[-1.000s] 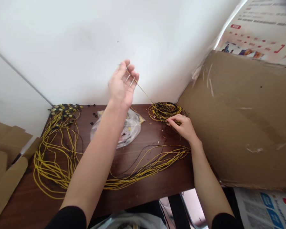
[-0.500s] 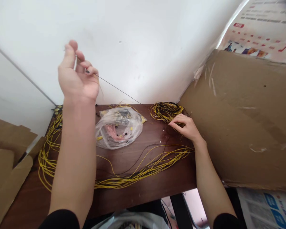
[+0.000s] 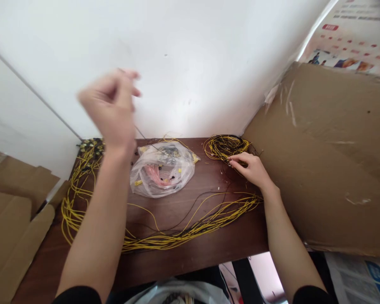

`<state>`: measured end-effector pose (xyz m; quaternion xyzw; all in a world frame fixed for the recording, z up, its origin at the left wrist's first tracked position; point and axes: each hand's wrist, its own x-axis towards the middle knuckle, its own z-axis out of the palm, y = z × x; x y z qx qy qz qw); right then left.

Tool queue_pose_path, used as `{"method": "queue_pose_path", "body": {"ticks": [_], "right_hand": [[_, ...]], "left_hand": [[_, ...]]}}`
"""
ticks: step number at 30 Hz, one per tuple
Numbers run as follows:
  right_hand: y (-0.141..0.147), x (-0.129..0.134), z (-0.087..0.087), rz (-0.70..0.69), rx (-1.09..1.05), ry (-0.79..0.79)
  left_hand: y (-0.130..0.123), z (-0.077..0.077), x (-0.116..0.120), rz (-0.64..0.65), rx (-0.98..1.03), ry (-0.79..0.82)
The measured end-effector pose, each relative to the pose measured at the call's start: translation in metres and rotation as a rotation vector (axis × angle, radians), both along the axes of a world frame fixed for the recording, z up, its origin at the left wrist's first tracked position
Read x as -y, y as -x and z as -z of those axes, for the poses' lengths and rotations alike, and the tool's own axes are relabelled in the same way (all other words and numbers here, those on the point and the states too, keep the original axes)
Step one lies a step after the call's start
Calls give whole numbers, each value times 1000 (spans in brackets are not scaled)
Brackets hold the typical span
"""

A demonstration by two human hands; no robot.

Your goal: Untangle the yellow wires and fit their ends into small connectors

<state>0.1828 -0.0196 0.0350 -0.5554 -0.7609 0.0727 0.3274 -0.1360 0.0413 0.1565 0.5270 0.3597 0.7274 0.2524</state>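
My left hand (image 3: 112,103), blurred by motion, is raised in front of the white wall with its fingers curled round a thin black wire (image 3: 141,132). The wire slants down to the right, past the clear plastic bag. My right hand (image 3: 250,168) is low over the table, thumb and forefinger pinched on thin wire at the front edge of a coil of yellow and black wires (image 3: 213,147). Its other fingers are partly hidden. In front of both hands, a long bundle of yellow and black wires (image 3: 177,238) curves across the table.
The plastic bag (image 3: 137,169) holds pink strands and small yellow and black pieces. Wire ends with small connectors (image 3: 93,145) lie at the back left. A cardboard box (image 3: 329,169) bounds the right side; cardboard flaps (image 3: 9,215) stand left. The brown tabletop (image 3: 205,181) meets the wall.
My left hand has turned over, its fingers curling in, and the wire from it now hangs more steeply. My right hand stays at the coil. The view has shifted slightly.
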Motion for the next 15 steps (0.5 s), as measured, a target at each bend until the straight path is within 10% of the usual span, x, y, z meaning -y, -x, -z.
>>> {"method": "queue_pose_path", "body": {"ticks": [7, 15], "right_hand": [[9, -1, 2, -37, 16, 12], [14, 1, -1, -77, 58, -38]], "left_hand": [[-87, 66, 11, 381, -719, 8], [-132, 100, 4, 551, -800, 88]]}}
